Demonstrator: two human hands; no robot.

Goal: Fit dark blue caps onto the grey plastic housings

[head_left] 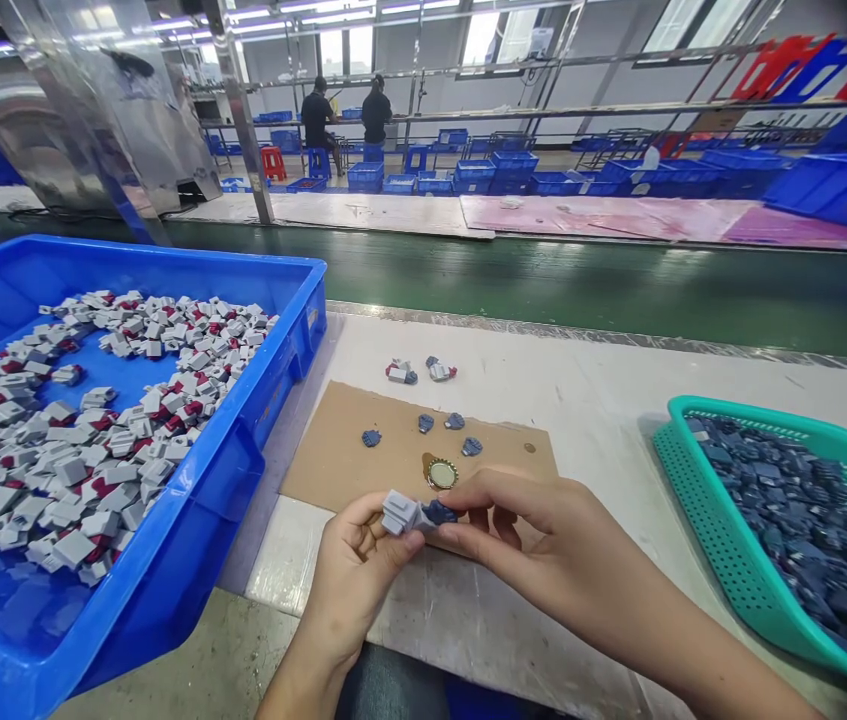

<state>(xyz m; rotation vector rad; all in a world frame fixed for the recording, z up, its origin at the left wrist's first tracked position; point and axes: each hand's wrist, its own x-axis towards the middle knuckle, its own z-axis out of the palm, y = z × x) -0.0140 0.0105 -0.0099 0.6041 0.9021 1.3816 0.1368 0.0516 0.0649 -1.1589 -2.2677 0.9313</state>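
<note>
The person's left hand (pixel 359 560) pinches a pale grey, blocky plastic piece (pixel 399 512) between thumb and fingers, while the right hand (pixel 543 520) grips a small dark blue-grey piece (pixel 439 513) by thumb and fingertips. The two pieces appear to meet end to end above the near edge of a flat brown cardboard sheet (pixel 340 435); fingers partly hide the join. Careful work here probably means keeping the grey block steady, lining the dark piece up squarely, and pressing evenly without twisting. Just beyond the fingertips lies a round, scalloped, gold-rimmed cap (pixel 442 473), with four loose dark pieces (pixel 471 446) behind it. Farther out, a deep blue plastic tub (pixel 243 440) of grey-and-dark-red pieces (pixel 157 410) stands left, a perforated green plastic basket (pixel 708 555) of dark pieces right.
</note>
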